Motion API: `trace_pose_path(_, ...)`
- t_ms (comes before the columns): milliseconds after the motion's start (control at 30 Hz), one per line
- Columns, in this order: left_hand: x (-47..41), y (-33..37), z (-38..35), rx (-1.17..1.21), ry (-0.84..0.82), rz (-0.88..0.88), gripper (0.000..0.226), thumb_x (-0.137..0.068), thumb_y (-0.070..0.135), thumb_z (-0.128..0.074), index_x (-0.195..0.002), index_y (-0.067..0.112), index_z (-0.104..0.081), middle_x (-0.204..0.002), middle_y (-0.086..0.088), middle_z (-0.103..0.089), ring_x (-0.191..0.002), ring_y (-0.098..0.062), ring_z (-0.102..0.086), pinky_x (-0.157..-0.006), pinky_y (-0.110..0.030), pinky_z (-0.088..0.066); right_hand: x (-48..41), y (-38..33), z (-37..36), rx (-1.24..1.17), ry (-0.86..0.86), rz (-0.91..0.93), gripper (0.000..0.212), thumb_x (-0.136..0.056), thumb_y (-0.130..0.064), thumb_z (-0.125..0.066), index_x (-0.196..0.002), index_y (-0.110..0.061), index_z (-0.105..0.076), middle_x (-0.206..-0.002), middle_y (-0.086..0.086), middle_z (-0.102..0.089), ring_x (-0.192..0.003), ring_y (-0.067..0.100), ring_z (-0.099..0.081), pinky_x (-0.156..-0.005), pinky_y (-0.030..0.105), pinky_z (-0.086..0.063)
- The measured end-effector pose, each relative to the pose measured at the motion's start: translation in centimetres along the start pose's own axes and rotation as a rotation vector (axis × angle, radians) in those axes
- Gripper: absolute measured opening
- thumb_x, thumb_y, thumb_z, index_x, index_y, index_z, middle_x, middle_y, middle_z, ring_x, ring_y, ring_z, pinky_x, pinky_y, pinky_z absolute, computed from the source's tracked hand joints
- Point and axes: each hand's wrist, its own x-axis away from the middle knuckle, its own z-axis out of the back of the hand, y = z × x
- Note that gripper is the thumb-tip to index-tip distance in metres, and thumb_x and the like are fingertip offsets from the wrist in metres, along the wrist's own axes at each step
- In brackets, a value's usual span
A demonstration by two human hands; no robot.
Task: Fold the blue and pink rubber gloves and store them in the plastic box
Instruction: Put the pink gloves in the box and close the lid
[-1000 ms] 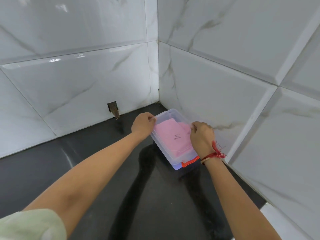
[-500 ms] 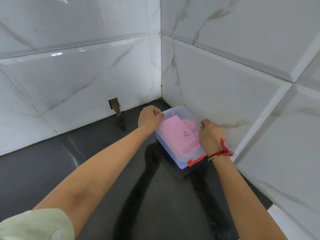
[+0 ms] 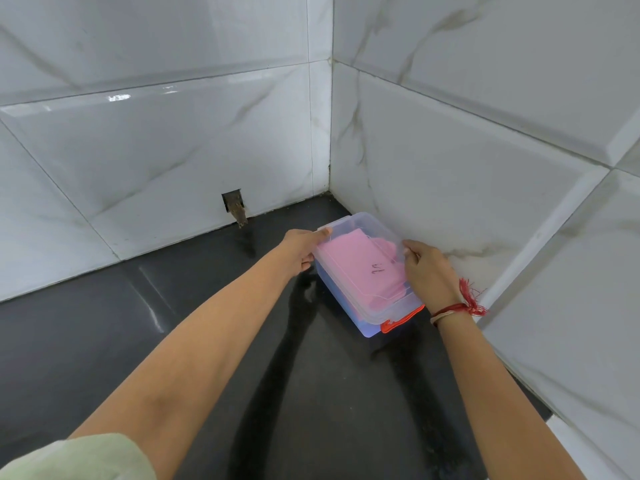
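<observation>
On the left we see a pale green sleeve (image 3: 79, 457), and from it our left hand (image 3: 300, 249) reaches to the far left edge of the plastic box (image 3: 360, 282), thumb over the lid's rim and fingers curled beneath, so it grips that edge. Half a second ago this hand was a closed fist on the corner; now it has spread along the rim. We read this as the clear lid (image 3: 363, 258) being pressed home, which would make storing nearly done.

The box sits on the dark counter (image 3: 173, 323), just beside the right-hand tiled wall (image 3: 485, 202). Its long axis runs from the orange latch (image 3: 403, 318) at the near end away toward the corner of the walls. Through the lid the folded pink glove (image 3: 360, 271) lies flat along that axis; blue shows below it, though we cannot tell glove from tinted base.

Our right hand (image 3: 427, 271), red thread at the wrist, clasps the right rim with curled fingers.
</observation>
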Motion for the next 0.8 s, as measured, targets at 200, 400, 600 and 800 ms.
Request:
trace_pose_path(200,0.3,0.2,0.9,0.039,-0.171,0.268,0.054,-0.071,0.038,-0.078,-0.113,0.012,-0.056,-0.109,-0.006,-0.063,-0.1,-0.021,-0.054,-0.09,-0.041,-0.037,-0.3,0.5,-0.3,-0.093,-0.047,-0.076,0.035,-0.096,-0.027,-0.041,-0.125,-0.02,-0.057,-0.128,0.007,-0.061,-0.113,0.032,-0.056,-0.1,0.038,-0.042)
trace_pose_path(400,0.7,2.3,0.5,0.015,-0.192,0.279,0.058,-0.071,0.018,-0.072,-0.125,0.014,-0.049,-0.124,-0.009,-0.053,-0.114,-0.026,-0.049,-0.094,-0.048,-0.038,-0.2,0.6,-0.5,-0.132,-0.024,-0.091,0.033,-0.095,-0.026,-0.043,-0.123,-0.02,-0.059,-0.125,0.007,-0.063,-0.11,0.032,-0.058,-0.096,0.035,-0.043)
trace_pose_path(600,0.6,2.0,-0.2,0.02,-0.138,0.094,0.047,-0.077,0.01,-0.074,-0.119,0.017,-0.054,-0.124,-0.009,-0.056,-0.111,-0.025,-0.055,-0.093,-0.038,-0.049,-0.3,0.7,-0.6,-0.143,-0.007,-0.09,0.032,-0.096,-0.025,-0.043,-0.123,-0.017,-0.06,-0.124,0.009,-0.064,-0.108,0.032,-0.058,-0.095,0.034,-0.043)
trace_pose_path(800,-0.1,-0.1,-0.6,0.102,-0.099,-0.17,0.022,-0.084,0.014,-0.069,-0.101,0.026,-0.066,-0.11,-0.004,-0.065,-0.103,-0.024,-0.061,-0.079,-0.036,-0.054,-0.2,0.5,-0.6,-0.146,0.001,-0.087,0.032,-0.096,-0.023,-0.044,-0.122,-0.015,-0.06,-0.122,0.011,-0.064,-0.107,0.033,-0.059,-0.093,0.032,-0.042)
